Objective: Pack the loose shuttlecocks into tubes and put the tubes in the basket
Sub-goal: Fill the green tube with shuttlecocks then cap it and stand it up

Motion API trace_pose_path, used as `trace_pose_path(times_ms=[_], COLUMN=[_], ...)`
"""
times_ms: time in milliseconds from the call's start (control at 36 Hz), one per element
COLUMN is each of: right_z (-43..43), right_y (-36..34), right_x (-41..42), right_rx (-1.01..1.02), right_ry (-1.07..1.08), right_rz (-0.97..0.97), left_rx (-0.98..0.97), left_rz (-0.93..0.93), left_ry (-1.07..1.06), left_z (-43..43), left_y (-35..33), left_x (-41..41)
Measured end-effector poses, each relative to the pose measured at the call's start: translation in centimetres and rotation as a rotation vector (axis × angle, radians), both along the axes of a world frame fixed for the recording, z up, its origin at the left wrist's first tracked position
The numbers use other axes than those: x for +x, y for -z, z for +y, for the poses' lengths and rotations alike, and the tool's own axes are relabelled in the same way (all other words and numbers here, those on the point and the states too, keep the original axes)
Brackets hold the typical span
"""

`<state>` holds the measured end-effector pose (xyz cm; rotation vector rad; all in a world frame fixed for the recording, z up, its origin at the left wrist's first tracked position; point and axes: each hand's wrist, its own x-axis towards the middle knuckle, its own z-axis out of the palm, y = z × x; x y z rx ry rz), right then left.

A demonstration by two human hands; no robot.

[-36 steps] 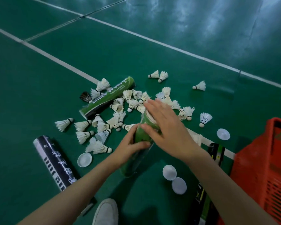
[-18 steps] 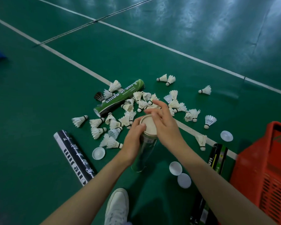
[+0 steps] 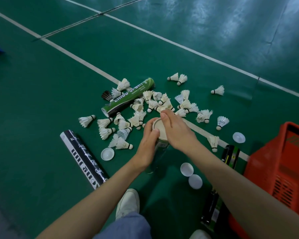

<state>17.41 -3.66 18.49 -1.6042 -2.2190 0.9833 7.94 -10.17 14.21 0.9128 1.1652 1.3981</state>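
Note:
A green tube (image 3: 160,152) stands upright on the court floor in front of me. My left hand (image 3: 148,145) grips its upper wall. My right hand (image 3: 177,131) lies over its top, fingers pressed on the pale cap (image 3: 158,126). Several loose white shuttlecocks (image 3: 150,104) are scattered just beyond it. Another green tube (image 3: 128,97) lies on its side among them, and a black tube (image 3: 84,158) lies to the left. The orange basket (image 3: 281,163) stands at the right edge.
Loose white caps lie on the floor: one cap (image 3: 107,154) left of the tube, two caps (image 3: 191,175) right of it, another cap (image 3: 238,137) near the basket. Black-and-green tubes (image 3: 230,155) lie beside the basket. My shoe (image 3: 128,202) is below the tube.
The tube went from tilted to upright, and the cap now shows on top. My right hand shifted from covering the tube's mouth to pressing on the cap's right side.

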Motion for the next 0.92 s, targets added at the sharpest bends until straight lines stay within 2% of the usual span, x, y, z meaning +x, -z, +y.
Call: trace_pose_path(times_ms=[111,306,389,444,556,639,722,778,833,917], right_z=[-0.7,-1.1,-1.1,-1.0,-0.4,1.4,4.8,7.4,9.6,11.8], right_y=[-0.2,-0.2,-0.5,-0.6,-0.5,-0.6,0.0,0.9,2.3,4.9], right_x=[0.0,0.2,0.3,0.4,0.8,1.0,1.3,1.7,2.2,2.9], right_rx=[0.015,0.031,0.035,0.028,-0.044,-0.098,-0.228,-0.369,-0.494,-0.456], right_ry=[0.014,0.039,0.049,0.053,0.116,0.154,0.256,0.354,0.436,0.453], right_rz=[-0.011,0.018,-0.008,0.000,0.177,0.238,0.304,0.433,0.660,0.845], left_rx=[-0.009,0.013,0.035,0.027,-0.018,-0.058,-0.182,-0.269,-0.299,-0.260], left_rz=[-0.131,0.242,0.327,0.315,0.233,0.302,0.400,0.418,0.445,0.534], left_ry=[0.008,-0.019,0.036,0.093,0.213,0.283,0.317,0.332,0.293,0.237], left_z=[-0.2,-0.4,-0.5,-0.7,-1.0,0.5,3.0,4.6,6.4,9.6], left_y=[-0.4,0.9,0.5,0.4,0.8,1.8,4.2,6.4,8.1,9.7], left_x=[0.3,0.2,0.2,0.0,-0.7,-1.4,-1.8,-1.8,-1.6,-1.1])
